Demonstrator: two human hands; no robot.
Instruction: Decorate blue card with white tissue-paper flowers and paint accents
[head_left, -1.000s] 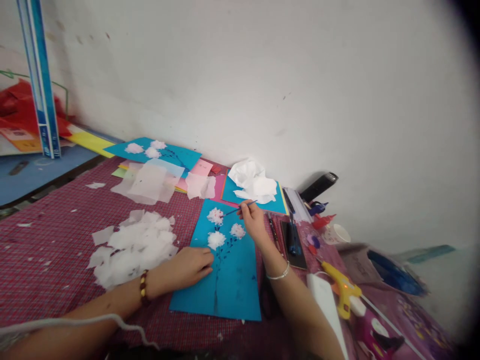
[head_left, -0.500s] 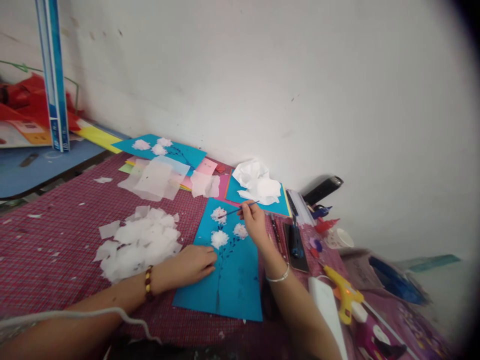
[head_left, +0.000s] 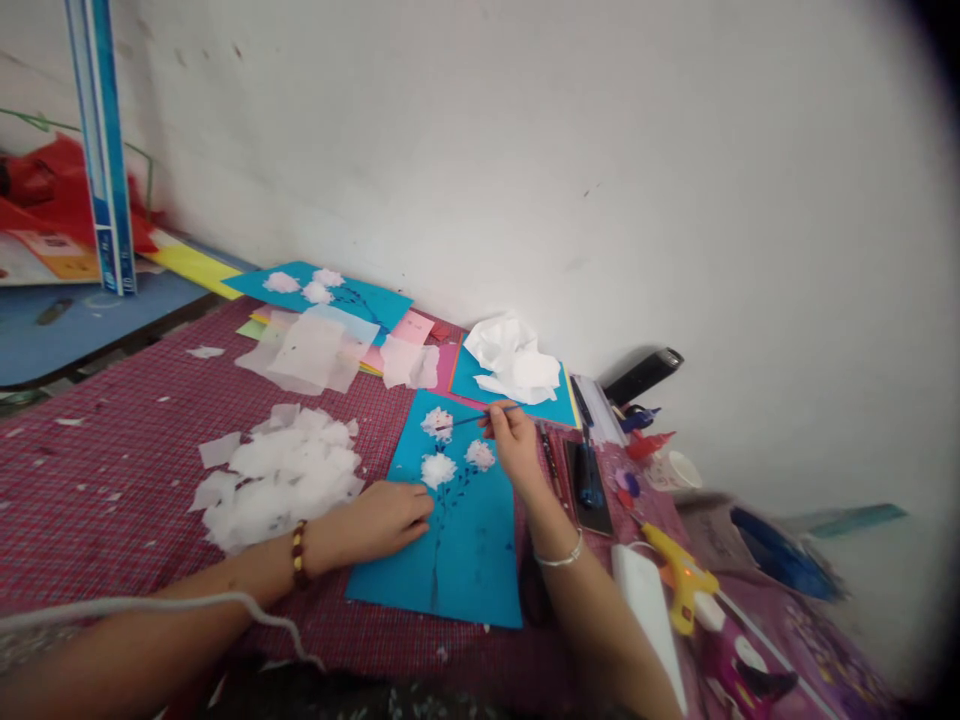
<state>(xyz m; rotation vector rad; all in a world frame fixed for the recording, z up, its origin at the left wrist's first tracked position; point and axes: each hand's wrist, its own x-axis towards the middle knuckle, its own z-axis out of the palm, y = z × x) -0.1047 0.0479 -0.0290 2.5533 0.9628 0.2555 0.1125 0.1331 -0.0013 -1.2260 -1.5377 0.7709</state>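
Note:
My right hand (head_left: 515, 446) pinches a thin paintbrush (head_left: 471, 419), its tip at the top white paper flower (head_left: 437, 424). This flower shows small dark and reddish specks. Two more fluffy flowers, a plain white one (head_left: 438, 469) and a pinkish one (head_left: 480, 455), are on the same blue sheet (head_left: 480, 570), above painted dark stems and leaves. My left hand (head_left: 396, 518) lies on the sheet's left edge, fingers stretched out and holding nothing. Just beyond it sits a heap of torn white tissue paper (head_left: 289, 470).
Another blue sheet with flowers (head_left: 367, 305) lies at the back. Crumpled white paper (head_left: 514, 355) rests on a blue sheet by the wall. To the right are a dark phone (head_left: 589, 500), a paper cup (head_left: 679, 470) and a yellow glue gun (head_left: 681, 575). A white cable (head_left: 150, 603) crosses my left forearm.
The brush is tilted a little flatter, its tip still at the top flower. My left hand stays in place on the sheet. The whole view has shifted slightly.

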